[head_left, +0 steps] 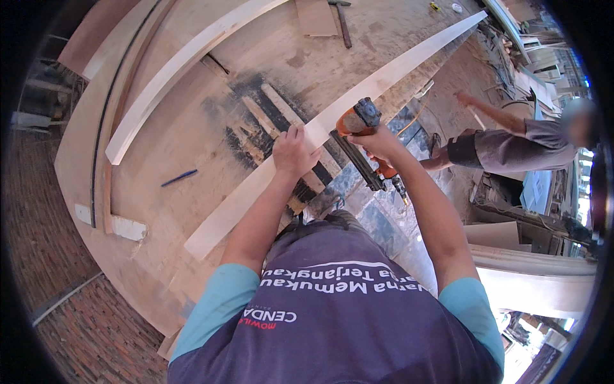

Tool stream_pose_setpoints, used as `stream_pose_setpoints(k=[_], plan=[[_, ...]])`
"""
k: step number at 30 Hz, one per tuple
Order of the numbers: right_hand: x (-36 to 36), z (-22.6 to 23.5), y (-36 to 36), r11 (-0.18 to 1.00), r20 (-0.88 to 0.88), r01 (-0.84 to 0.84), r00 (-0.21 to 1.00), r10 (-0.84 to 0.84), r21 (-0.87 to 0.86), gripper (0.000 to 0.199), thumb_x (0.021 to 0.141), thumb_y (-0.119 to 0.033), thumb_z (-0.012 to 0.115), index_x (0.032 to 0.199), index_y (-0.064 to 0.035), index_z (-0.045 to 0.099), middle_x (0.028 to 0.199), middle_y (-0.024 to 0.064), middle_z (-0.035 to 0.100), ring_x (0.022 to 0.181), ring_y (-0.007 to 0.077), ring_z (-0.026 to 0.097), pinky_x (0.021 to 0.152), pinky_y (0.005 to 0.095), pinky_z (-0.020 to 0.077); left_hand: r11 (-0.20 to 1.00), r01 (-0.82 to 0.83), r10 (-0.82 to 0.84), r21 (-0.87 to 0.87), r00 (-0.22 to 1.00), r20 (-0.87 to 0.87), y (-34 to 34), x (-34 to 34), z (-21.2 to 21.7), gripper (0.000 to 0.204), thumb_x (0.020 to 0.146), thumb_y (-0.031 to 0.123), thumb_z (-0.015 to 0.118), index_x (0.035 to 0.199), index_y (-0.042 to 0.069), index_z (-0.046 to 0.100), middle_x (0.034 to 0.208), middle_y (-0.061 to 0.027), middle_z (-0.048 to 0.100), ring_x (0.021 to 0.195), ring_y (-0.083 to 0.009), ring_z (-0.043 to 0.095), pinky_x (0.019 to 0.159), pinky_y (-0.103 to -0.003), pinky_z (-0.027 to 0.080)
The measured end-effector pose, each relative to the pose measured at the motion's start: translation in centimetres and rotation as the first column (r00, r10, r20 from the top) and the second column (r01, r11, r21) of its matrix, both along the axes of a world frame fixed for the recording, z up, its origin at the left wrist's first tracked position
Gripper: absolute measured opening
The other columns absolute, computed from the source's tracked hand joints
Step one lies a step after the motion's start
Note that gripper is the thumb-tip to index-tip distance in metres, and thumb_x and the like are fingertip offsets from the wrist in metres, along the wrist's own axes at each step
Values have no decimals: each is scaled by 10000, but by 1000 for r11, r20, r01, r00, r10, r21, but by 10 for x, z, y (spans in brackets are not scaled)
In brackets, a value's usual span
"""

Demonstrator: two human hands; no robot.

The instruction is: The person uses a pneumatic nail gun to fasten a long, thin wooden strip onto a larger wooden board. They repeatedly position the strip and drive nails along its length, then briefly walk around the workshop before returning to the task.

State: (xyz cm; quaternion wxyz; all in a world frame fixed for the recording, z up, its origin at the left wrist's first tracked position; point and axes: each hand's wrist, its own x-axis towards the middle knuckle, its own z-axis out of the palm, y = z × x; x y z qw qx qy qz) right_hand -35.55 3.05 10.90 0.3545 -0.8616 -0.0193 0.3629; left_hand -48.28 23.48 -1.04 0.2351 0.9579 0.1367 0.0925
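Observation:
A long pale wooden board (390, 72) runs diagonally over the worktable, from near my left elbow to the far right. My left hand (294, 153) is closed over it near the middle, fingers across the top face. In my right hand (382, 143) is an orange and black nail gun (358, 121), gripped by its handle. Its head is close above the board, just right of my left hand; whether it touches is hidden. The gun's long dark magazine (359, 161) slants back toward me, with a metal air fitting (399, 187) at the handle's end.
Beneath the board lie wooden strips (281, 102) on a black-stained patch of the worktable (153, 198). A blue pen (179, 178) lies at left, beyond it a curved wooden piece (169, 77). A hammer (344, 25) lies at the far side. Another person (518, 144) stands at right.

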Motion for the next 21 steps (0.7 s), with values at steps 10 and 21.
stream_pose_setpoints(k=[10, 21], plan=[[18, -7, -31, 976, -35, 212, 977, -210, 57, 396, 833, -285, 911, 1126, -49, 788, 688, -7, 590, 539, 123, 501, 499, 311, 395, 1000, 5, -5, 3, 1000, -27, 0, 0, 3, 795, 703, 464, 895, 1328, 64, 609, 1149, -103, 640, 1078, -315, 668, 881, -439, 582], [11, -8, -12, 993, 20, 113, 993, -113, 14, 410, 839, -310, 900, 1098, -9, 799, 711, 4, 620, 554, 126, 534, 489, 321, 419, 1000, -5, 5, 4, 999, -51, 2, 0, 4, 748, 731, 488, 886, 1300, 83, 616, 1132, -103, 630, 1051, -313, 670, 875, -442, 582]])
